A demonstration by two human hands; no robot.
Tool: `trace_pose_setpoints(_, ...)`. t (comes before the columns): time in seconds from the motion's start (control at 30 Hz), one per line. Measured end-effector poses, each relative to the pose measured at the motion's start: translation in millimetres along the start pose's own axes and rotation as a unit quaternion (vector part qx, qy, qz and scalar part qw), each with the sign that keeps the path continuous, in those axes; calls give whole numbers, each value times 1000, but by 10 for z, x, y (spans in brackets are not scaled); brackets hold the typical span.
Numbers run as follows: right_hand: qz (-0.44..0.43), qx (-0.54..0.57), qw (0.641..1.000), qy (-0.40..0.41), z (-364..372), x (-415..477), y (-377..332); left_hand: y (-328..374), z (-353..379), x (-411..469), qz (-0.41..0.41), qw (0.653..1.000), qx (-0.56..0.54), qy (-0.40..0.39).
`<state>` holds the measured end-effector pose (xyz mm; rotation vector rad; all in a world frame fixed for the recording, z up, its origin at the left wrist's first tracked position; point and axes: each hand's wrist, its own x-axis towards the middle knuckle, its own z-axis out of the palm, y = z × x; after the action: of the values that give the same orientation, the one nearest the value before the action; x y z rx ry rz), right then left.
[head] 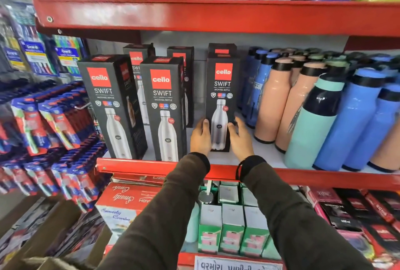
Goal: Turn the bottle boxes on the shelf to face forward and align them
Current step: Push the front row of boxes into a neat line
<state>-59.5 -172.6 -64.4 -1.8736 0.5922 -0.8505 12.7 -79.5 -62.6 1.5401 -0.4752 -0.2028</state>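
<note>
Three black Cello Swift bottle boxes stand along the front of the middle shelf (pixel 216 171). The left box (pixel 110 105) is turned slightly, showing its right side. The middle box (pixel 163 107) faces forward. The right box (pixel 221 96) faces forward, set a little further back. My left hand (pixel 200 137) presses its lower left edge and my right hand (pixel 240 139) its lower right edge, so both hold it between them. Three more boxes stand behind in a second row, the one behind the right box (pixel 221 48) mostly hidden.
Peach, blue and teal bottles (pixel 313 114) crowd the shelf right of the boxes, some leaning. A red shelf edge (pixel 216 16) hangs overhead. Toothbrush packs (pixel 54 122) hang at the left. Green and red cartons (pixel 229 226) fill the shelf below.
</note>
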Motion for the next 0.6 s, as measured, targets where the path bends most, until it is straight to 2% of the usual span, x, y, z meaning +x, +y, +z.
trace_pose_setpoints(0.27, -33, 20, 998, 41, -89, -326, -7, -30, -120, -277, 28, 999, 28, 30)
trace_pose_setpoints(0.6, -26, 28, 998, 55, -172, -682, -30, -54, -257, -624, 54, 996, 63, 45)
